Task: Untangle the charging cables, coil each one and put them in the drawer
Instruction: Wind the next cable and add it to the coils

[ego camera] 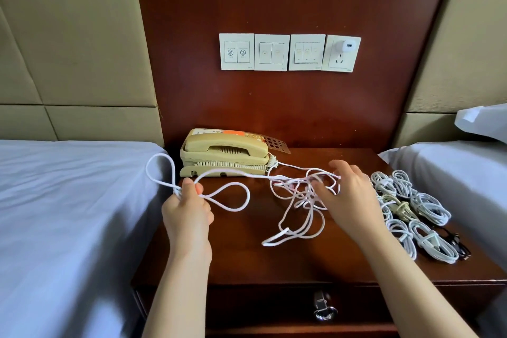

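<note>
left hand [188, 206] pinches cable [248, 196] loops | right hand [348, 192] in tangle [299, 195], grip hidden | drawer [260, 306] cut off

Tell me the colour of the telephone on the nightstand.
The telephone is beige, seen in the head view.

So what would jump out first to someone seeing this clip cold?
The white cable sprawled in a tangle on the nightstand, stretched between the left hand, gripping two loops, and the right hand at the knot. Then the coiled cables bundled along the right edge, and the beige phone behind.
</note>
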`<state>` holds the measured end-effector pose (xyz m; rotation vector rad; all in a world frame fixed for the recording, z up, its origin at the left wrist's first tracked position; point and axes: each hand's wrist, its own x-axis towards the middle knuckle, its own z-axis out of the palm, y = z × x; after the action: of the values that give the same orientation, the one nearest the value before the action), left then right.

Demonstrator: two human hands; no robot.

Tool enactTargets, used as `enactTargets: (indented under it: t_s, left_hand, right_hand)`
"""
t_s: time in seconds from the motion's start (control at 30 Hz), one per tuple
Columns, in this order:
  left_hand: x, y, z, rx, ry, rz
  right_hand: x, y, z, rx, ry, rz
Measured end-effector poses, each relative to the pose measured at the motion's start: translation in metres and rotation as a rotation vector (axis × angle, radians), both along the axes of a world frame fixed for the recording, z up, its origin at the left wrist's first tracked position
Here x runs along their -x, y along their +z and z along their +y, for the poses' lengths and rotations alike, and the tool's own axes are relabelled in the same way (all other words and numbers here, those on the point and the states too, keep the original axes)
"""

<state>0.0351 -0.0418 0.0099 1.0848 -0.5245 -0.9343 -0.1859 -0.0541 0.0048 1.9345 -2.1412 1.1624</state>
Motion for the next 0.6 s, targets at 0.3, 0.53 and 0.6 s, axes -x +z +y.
enactTargets:
  t_s: [0.3, 0.53, 0.6]
  left_hand:
    - [-0.002, -0.003, -0.002, 0.037, -0.003, 0.066]
    - [-0.007, -0.010, -0.008, 0.013, -0.032, 0.156]
    - [-0.006, -0.010, -0.008, 0.011, -0.066, 0.176]
  right_hand:
    - [0.008, 0.002, -0.002, -0.100, 0.334, -0.647]
    - [0.028, 0.016, 0.010, -0.065, 0.638, -1.058]
    - [0.034, 0.017, 0.015, -0.139, 0.693, -1.109]
